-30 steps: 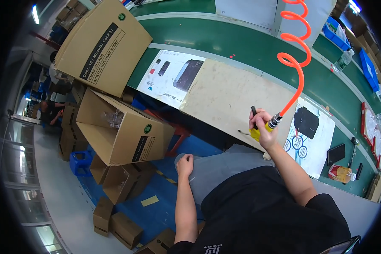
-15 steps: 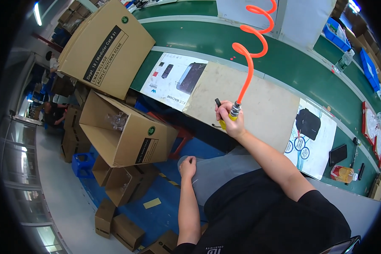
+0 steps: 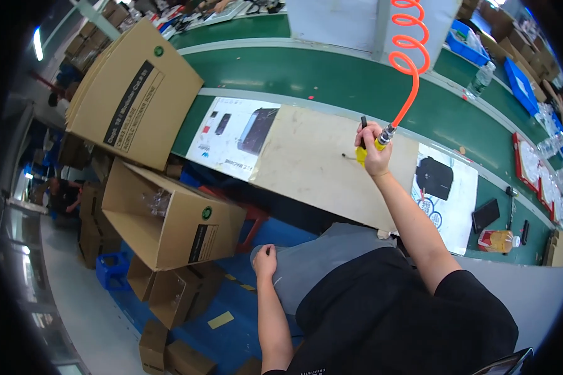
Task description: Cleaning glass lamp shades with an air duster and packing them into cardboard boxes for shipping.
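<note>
My right hand (image 3: 374, 150) is closed round a yellow air blow gun (image 3: 361, 155) above the beige board, near its right end. The gun's black lever (image 3: 364, 128) sticks up past my fingers, and its thin nozzle points left. An orange coiled air hose (image 3: 410, 94) runs up from the metal coupling (image 3: 386, 133) at the gun. My left hand (image 3: 265, 262) rests on my knee, fingers curled in. A small dark spot shows at the top of that fist; what it is I cannot make out.
The beige board (image 3: 319, 150) lies on the green bench between two printed sheets. A phone (image 3: 485, 215) and a drink bottle (image 3: 498, 241) lie at the right. Large cardboard boxes (image 3: 175, 219) stand at the left, one open towards the left with clear plastic inside. A blue stool (image 3: 112, 271) is beyond.
My right hand has carried the air blow gun rightward along the board, and the hose hangs in tighter coils. My left hand stays on the knee. The whole view has shifted a little.
</note>
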Demonstrator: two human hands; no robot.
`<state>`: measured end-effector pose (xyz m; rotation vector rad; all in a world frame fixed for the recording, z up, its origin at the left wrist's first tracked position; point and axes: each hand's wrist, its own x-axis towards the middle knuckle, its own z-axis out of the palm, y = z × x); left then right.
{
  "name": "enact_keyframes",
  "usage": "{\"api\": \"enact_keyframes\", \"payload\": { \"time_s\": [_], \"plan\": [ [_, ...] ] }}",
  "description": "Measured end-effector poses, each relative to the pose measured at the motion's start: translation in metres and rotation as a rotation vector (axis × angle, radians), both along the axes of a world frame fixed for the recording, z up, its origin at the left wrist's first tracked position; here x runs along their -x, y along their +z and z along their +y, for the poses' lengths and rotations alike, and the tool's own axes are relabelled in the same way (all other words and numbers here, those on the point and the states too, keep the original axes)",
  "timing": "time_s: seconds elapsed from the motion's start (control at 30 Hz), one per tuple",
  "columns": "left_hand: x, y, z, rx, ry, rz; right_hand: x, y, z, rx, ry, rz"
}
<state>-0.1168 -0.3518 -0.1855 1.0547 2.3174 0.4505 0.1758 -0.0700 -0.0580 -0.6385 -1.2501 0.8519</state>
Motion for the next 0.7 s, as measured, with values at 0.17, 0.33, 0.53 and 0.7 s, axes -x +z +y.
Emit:
{"api": "enact_keyframes", "payload": {
  "time_s": [0.17, 0.33, 0.53, 0.7],
  "plan": [
    [0.005, -0.007, -0.005, -0.067, -0.041, -0.013, -0.077, 0.007, 0.018, 0.051, -0.144, -0.028],
    [-0.002, 0.000, 0.003, -0.054, -0.068, 0.020, -0.145, 0.016, 0.023, 0.030, -0.291, -0.112],
    [-0.002, 0.002, 0.004, -0.042, -0.040, -0.001, -0.181, 0.021, 0.034, 0.161, -0.329, -0.012],
    [-0.002, -0.004, 0.004, -0.019, -0.040, -0.006, -0.182, 0.017, 0.037, 0.184, -0.317, -0.016]
  ]
}}
